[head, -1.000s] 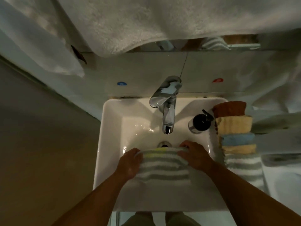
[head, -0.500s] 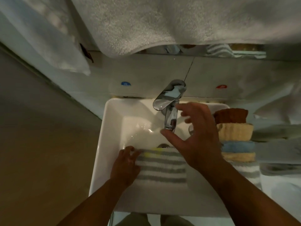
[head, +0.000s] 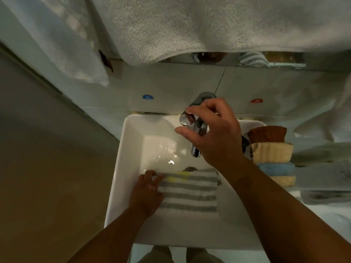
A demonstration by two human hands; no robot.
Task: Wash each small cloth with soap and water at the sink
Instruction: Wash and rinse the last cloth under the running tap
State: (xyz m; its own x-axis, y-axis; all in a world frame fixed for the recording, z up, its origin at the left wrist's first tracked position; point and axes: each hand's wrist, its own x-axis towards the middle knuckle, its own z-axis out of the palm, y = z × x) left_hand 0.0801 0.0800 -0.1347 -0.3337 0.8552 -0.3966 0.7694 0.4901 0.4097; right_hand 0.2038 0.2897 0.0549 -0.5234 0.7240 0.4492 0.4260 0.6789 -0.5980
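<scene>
A grey-and-white striped cloth (head: 190, 190) lies flat in the white sink (head: 121, 168), with a yellow patch near its far edge. My left hand (head: 146, 194) grips the cloth's left edge. My right hand (head: 214, 133) is raised at the chrome faucet (head: 195, 150), its fingers curled over the lever handle (head: 185, 121) and its thumb stretched out below. No water stream is visible, though the basin floor glistens wet. A stack of folded small cloths (head: 271, 152) in brown, cream and blue sits at the sink's right edge.
A dark soap dispenser (head: 245, 144) is mostly hidden behind my right wrist. The drain (head: 190, 169) shows just beyond the cloth. A large white towel (head: 190, 25) hangs overhead, over the mirror. Blue and red marks sit on the wall behind the faucet.
My right hand let go of the cloth's right side and rose to the faucet lever. My left hand stayed on the cloth's left edge.
</scene>
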